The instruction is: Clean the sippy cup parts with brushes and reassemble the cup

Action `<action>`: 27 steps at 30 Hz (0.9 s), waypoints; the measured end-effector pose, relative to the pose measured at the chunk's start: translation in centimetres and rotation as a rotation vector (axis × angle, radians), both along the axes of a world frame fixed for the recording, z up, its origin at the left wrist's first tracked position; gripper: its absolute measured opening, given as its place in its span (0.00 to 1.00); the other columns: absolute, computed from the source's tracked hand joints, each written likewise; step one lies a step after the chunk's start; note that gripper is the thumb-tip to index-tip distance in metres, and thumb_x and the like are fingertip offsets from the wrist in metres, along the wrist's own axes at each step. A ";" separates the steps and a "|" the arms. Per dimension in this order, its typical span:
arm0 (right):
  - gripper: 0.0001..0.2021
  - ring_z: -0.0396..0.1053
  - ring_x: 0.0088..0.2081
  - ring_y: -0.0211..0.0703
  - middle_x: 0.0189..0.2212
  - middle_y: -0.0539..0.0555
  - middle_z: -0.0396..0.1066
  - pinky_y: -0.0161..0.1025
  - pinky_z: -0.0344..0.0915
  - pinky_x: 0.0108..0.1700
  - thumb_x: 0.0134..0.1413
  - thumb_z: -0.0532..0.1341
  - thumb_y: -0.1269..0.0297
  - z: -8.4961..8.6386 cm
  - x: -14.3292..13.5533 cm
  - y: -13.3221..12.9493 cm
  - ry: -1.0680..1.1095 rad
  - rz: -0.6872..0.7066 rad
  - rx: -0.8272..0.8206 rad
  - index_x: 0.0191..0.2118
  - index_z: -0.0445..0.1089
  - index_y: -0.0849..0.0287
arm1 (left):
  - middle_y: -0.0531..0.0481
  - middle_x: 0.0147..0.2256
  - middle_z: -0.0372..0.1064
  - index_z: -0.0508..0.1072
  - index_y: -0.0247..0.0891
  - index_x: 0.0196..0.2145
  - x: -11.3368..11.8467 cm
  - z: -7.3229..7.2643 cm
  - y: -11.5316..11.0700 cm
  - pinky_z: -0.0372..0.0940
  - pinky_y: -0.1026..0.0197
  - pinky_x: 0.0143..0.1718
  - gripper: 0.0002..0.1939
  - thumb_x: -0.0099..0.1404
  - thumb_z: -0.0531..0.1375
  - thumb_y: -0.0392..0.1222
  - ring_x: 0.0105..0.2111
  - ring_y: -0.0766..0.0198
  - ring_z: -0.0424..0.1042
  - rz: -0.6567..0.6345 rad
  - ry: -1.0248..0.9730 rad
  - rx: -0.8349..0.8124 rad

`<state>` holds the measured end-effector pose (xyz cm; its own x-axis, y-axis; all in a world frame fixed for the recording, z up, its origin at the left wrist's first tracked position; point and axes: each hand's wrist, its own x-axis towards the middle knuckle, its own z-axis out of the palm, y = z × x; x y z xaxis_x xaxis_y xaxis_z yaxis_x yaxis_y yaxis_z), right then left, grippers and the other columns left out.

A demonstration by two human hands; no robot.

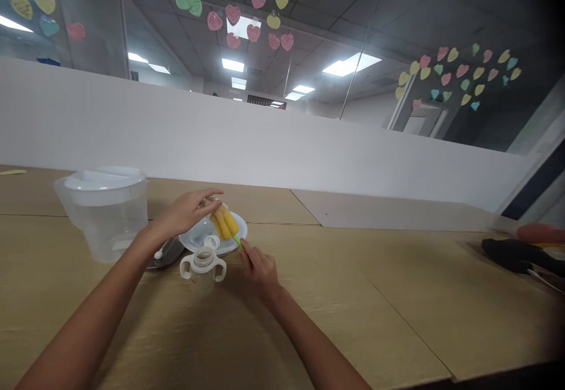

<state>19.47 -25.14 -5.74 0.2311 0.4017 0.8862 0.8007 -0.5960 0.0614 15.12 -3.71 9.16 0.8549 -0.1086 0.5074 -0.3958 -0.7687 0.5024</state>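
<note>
My right hand [261, 269] grips the thin green handle of a sponge bottle brush [226, 224], its yellow sponge head pointing up and left. At the far end of the sponge is my left hand [194, 209], fingers bent around something pale and see-through that I cannot make out. Below the brush stands a clear baby bottle [203, 265] with a white two-handled collar and an uncovered mouth. A white plate [241, 238] lies behind it, partly under the brush, with a small white ring-shaped part [212, 242] at its near edge.
A large clear pitcher [115, 216] with a white lid stands on the left. Beside it, a dark round tray [170, 256] holds a small white-tipped tool [159, 254]. A black object [507, 255] lies at the far right. A white low wall [265, 143] borders the table's back.
</note>
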 end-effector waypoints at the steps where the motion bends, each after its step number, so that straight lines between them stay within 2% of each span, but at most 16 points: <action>1: 0.17 0.69 0.25 0.34 0.25 0.53 0.72 0.28 0.64 0.27 0.63 0.49 0.68 -0.1 0.2 0.0 0.033 0.003 0.015 0.54 0.64 0.61 | 0.47 0.43 0.71 0.68 0.43 0.51 0.2 0.0 0.6 0.63 0.59 0.40 0.25 0.62 0.50 0.56 0.39 0.56 0.70 0.014 -0.047 0.020; 4: 0.16 0.72 0.31 0.37 0.33 0.57 0.74 0.31 0.69 0.33 0.63 0.49 0.66 -0.1 0.6 -0.2 0.104 0.013 0.093 0.52 0.66 0.62 | 0.44 0.50 0.64 0.63 0.39 0.55 1.0 -0.4 2.8 0.58 0.54 0.51 0.25 0.60 0.51 0.48 0.49 0.53 0.64 0.136 -0.178 0.161; 6: 0.16 0.73 0.36 0.39 0.38 0.59 0.74 0.32 0.70 0.37 0.62 0.50 0.66 0.0 0.6 -0.2 0.129 0.021 0.150 0.51 0.67 0.62 | 0.42 0.51 0.62 0.62 0.37 0.55 1.7 -1.0 4.5 0.57 0.53 0.53 0.27 0.57 0.51 0.39 0.51 0.52 0.62 0.282 -0.190 0.271; 8: 0.15 0.73 0.38 0.40 0.40 0.59 0.74 0.33 0.70 0.38 0.62 0.51 0.65 0.1 0.6 -0.2 0.138 0.034 0.178 0.50 0.68 0.62 | 0.40 0.51 0.61 0.61 0.35 0.56 2.5 -2.0 6.0 0.59 0.54 0.51 0.30 0.54 0.50 0.32 0.50 0.52 0.64 0.380 -0.100 0.354; 12: 0.15 0.73 0.37 0.40 0.40 0.59 0.74 0.32 0.70 0.37 0.62 0.50 0.65 0.2 0.6 -0.1 0.171 0.041 0.161 0.49 0.68 0.62 | 0.38 0.48 0.66 0.57 0.36 0.59 4.1 -4.6 7.6 0.62 0.55 0.45 0.35 0.52 0.49 0.27 0.46 0.51 0.68 0.473 0.179 0.496; 16: 0.16 0.73 0.37 0.40 0.40 0.58 0.74 0.33 0.70 0.37 0.61 0.50 0.66 0.2 0.8 -0.2 0.224 0.028 0.122 0.50 0.68 0.62 | 0.37 0.46 0.68 0.56 0.37 0.59 5.6 -7.3 8.3 0.63 0.56 0.42 0.35 0.52 0.50 0.28 0.46 0.51 0.68 0.503 0.354 0.574; 21: 0.16 0.73 0.37 0.41 0.40 0.57 0.74 0.34 0.70 0.38 0.61 0.50 0.66 0.1 1.0 -0.3 0.251 0.014 0.084 0.50 0.67 0.60 | 0.32 0.45 0.68 0.59 0.35 0.57 7.0 -10.1 9.1 0.63 0.53 0.40 0.32 0.52 0.52 0.32 0.45 0.47 0.69 0.519 0.318 0.484; 24: 0.15 0.73 0.37 0.41 0.40 0.57 0.74 0.33 0.70 0.36 0.61 0.50 0.65 0.1 1.0 -0.3 0.260 0.010 0.074 0.49 0.67 0.62 | 0.32 0.45 0.68 0.60 0.33 0.57 7.3 -11.2 9.6 0.63 0.52 0.41 0.32 0.52 0.52 0.31 0.45 0.47 0.69 0.495 0.335 0.455; 27: 0.15 0.73 0.36 0.41 0.39 0.58 0.74 0.34 0.70 0.36 0.61 0.49 0.65 0.2 0.9 -0.3 0.265 0.017 0.065 0.49 0.67 0.63 | 0.33 0.45 0.68 0.60 0.32 0.57 7.4 -11.3 9.9 0.63 0.54 0.43 0.34 0.50 0.52 0.29 0.46 0.50 0.68 0.474 0.353 0.444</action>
